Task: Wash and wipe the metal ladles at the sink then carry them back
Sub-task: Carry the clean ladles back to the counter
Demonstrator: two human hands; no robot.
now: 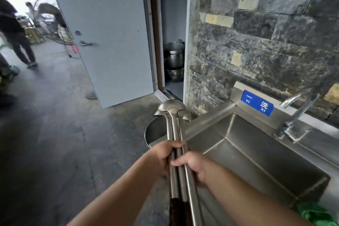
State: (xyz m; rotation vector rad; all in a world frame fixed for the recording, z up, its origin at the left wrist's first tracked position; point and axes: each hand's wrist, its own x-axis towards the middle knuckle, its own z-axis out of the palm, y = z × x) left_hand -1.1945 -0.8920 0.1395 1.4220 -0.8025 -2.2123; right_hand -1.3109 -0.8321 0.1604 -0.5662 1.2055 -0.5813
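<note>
Overhead, both hands [165, 154] grip ladles [173, 113]; sink [256, 152] sign [256, 105] reads "YI XI".

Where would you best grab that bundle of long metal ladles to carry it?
Around the bare steel shafts of the ladles, roughly mid-length, coming from either side, as the left hand and right hand do now. The shafts lie parallel and close, so curled fingers can pinch all together. The bowls at the far end are wide and splayed, likely awkward to hold.

Left hand [163, 154] and right hand [192, 166] both reach forward; fingers [177, 162] curled tight, forearms converging.
</note>
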